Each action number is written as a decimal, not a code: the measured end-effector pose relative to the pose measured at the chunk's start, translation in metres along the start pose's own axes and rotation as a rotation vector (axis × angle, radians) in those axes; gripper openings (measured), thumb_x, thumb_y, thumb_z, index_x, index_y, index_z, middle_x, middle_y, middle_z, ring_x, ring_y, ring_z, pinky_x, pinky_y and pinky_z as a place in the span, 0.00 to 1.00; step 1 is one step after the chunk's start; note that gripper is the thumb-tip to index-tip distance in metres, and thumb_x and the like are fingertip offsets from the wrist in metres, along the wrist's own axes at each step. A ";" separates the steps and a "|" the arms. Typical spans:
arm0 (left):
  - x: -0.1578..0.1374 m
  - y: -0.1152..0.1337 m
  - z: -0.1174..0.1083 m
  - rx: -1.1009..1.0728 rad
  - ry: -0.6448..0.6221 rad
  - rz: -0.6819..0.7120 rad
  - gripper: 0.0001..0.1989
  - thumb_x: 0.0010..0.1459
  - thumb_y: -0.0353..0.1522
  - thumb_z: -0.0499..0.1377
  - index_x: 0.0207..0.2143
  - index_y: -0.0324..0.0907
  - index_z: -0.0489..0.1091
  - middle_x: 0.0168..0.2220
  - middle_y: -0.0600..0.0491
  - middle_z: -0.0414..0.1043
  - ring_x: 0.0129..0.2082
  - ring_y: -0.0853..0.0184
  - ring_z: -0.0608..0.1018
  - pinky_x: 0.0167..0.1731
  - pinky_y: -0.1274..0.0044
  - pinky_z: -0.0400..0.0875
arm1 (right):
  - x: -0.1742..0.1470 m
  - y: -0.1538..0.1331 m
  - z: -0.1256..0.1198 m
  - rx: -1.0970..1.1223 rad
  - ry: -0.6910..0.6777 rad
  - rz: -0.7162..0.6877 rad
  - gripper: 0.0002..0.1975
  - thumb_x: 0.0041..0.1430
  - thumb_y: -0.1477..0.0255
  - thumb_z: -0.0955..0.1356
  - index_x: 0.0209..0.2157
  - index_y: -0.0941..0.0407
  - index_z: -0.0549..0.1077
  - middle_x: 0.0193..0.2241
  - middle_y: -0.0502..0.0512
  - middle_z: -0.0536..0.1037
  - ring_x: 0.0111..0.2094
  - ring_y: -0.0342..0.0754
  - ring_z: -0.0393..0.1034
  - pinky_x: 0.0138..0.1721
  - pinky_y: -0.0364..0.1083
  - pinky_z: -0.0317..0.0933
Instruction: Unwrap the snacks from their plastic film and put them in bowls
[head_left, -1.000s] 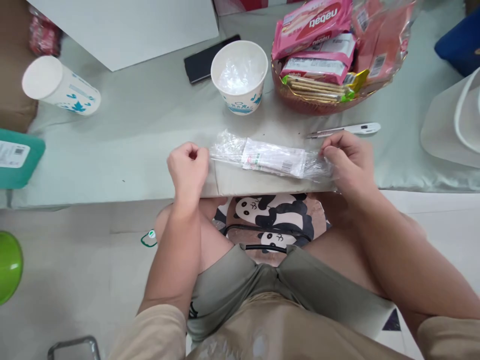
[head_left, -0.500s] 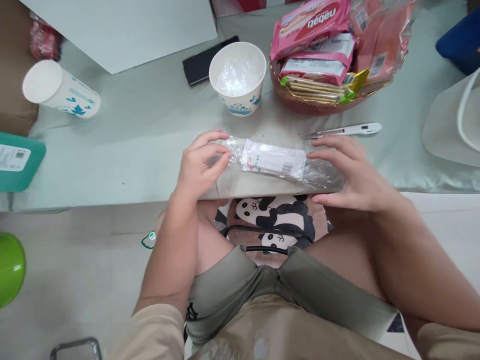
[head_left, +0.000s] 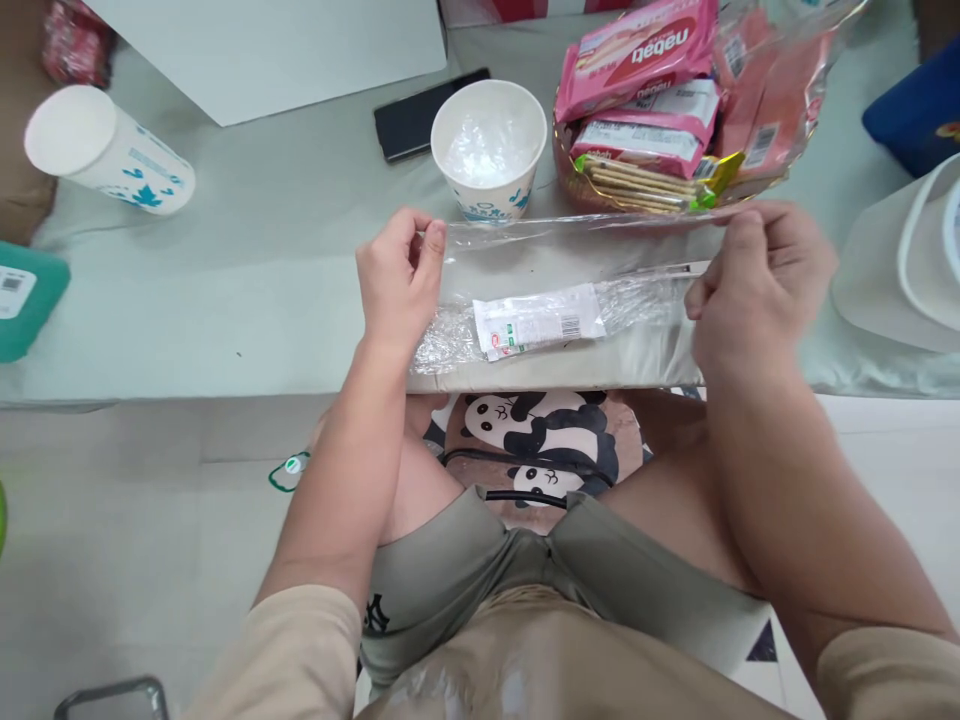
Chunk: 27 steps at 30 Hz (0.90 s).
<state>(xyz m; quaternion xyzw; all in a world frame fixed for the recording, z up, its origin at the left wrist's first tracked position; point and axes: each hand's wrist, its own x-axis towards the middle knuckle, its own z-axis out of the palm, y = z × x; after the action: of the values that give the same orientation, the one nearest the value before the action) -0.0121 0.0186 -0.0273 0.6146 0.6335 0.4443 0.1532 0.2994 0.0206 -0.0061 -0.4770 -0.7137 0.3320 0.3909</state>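
Note:
My left hand (head_left: 399, 275) pinches the left end of a clear plastic film (head_left: 577, 235). My right hand (head_left: 765, 280) is closed around the film's other end, so its upper edge is stretched taut between the two. Below that edge, near the front of the table, lies a white packet (head_left: 537, 322) with a barcode and red and green print, with crinkled film spread out on both sides of it. The white utility knife (head_left: 696, 268) shows only in part, beside my right hand.
Behind the film stand a paper cup (head_left: 489, 140) with clear plastic inside and a basket (head_left: 581, 190) of wrapped snacks. A black phone (head_left: 405, 125) lies behind the cup. At left are another paper cup (head_left: 112, 150) and a teal container (head_left: 34, 310); a white bin (head_left: 874, 270) is at right.
Both hands have moved up and away from the packet and closed on the film, lifting and stretching its edge. The packet has tilted slightly. The right hand now partly covers the knife.

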 end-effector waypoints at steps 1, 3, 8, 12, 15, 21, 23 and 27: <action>0.003 -0.003 0.001 -0.004 0.014 -0.014 0.22 0.65 0.55 0.53 0.32 0.48 0.70 0.21 0.56 0.63 0.29 0.66 0.74 0.31 0.72 0.68 | -0.002 -0.003 0.000 -0.009 0.005 -0.004 0.06 0.65 0.65 0.66 0.39 0.47 0.76 0.36 0.56 0.78 0.41 0.55 0.74 0.39 0.56 0.70; 0.007 -0.008 0.000 -0.022 0.038 -0.048 0.23 0.65 0.56 0.53 0.32 0.48 0.69 0.21 0.56 0.63 0.29 0.66 0.74 0.30 0.72 0.68 | -0.008 -0.008 0.001 -0.039 0.026 -0.020 0.07 0.64 0.65 0.66 0.40 0.47 0.76 0.36 0.55 0.78 0.41 0.55 0.75 0.40 0.56 0.70; 0.007 -0.018 -0.004 -0.099 0.018 -0.107 0.21 0.61 0.55 0.59 0.42 0.50 0.69 0.25 0.57 0.67 0.27 0.68 0.73 0.30 0.73 0.68 | -0.017 -0.020 0.016 -0.132 0.047 -0.181 0.11 0.65 0.70 0.64 0.43 0.48 0.77 0.37 0.54 0.81 0.40 0.53 0.77 0.44 0.56 0.70; -0.001 -0.023 -0.008 -0.102 -0.106 -0.090 0.23 0.58 0.49 0.66 0.51 0.52 0.66 0.30 0.57 0.71 0.25 0.70 0.73 0.30 0.74 0.70 | -0.008 -0.023 0.041 -0.323 -0.297 -0.345 0.20 0.63 0.69 0.67 0.56 0.49 0.74 0.51 0.60 0.80 0.50 0.59 0.74 0.50 0.59 0.67; -0.001 -0.030 -0.009 -0.069 -0.092 -0.109 0.20 0.59 0.45 0.65 0.50 0.52 0.67 0.31 0.56 0.71 0.25 0.70 0.71 0.30 0.74 0.70 | -0.004 -0.018 0.054 -0.512 -0.429 -0.370 0.22 0.63 0.66 0.70 0.59 0.50 0.73 0.53 0.62 0.78 0.49 0.62 0.72 0.48 0.60 0.62; 0.005 -0.041 -0.001 -0.080 -0.053 -0.131 0.15 0.63 0.45 0.62 0.48 0.50 0.68 0.32 0.55 0.70 0.25 0.70 0.71 0.32 0.73 0.70 | -0.013 -0.010 0.057 -0.561 -0.307 -0.463 0.07 0.67 0.70 0.67 0.36 0.52 0.78 0.41 0.57 0.80 0.39 0.53 0.70 0.40 0.52 0.57; 0.006 -0.043 0.003 -0.082 -0.039 -0.121 0.15 0.63 0.45 0.62 0.47 0.50 0.68 0.32 0.55 0.69 0.27 0.68 0.72 0.33 0.72 0.70 | -0.018 -0.015 0.053 -0.553 -0.323 -0.529 0.08 0.68 0.71 0.66 0.34 0.52 0.76 0.38 0.55 0.81 0.36 0.50 0.70 0.38 0.51 0.56; 0.006 -0.046 0.008 -0.078 -0.028 -0.128 0.14 0.63 0.44 0.62 0.48 0.51 0.68 0.32 0.56 0.70 0.28 0.68 0.72 0.35 0.72 0.70 | -0.030 -0.031 0.048 -0.488 -0.483 -0.659 0.08 0.68 0.73 0.66 0.33 0.52 0.74 0.35 0.52 0.83 0.39 0.49 0.73 0.41 0.50 0.57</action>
<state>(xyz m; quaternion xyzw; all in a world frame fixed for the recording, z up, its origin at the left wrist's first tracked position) -0.0369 0.0336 -0.0639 0.5727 0.6514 0.4493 0.2140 0.2511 -0.0222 -0.0095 -0.2122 -0.9547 0.1145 0.1747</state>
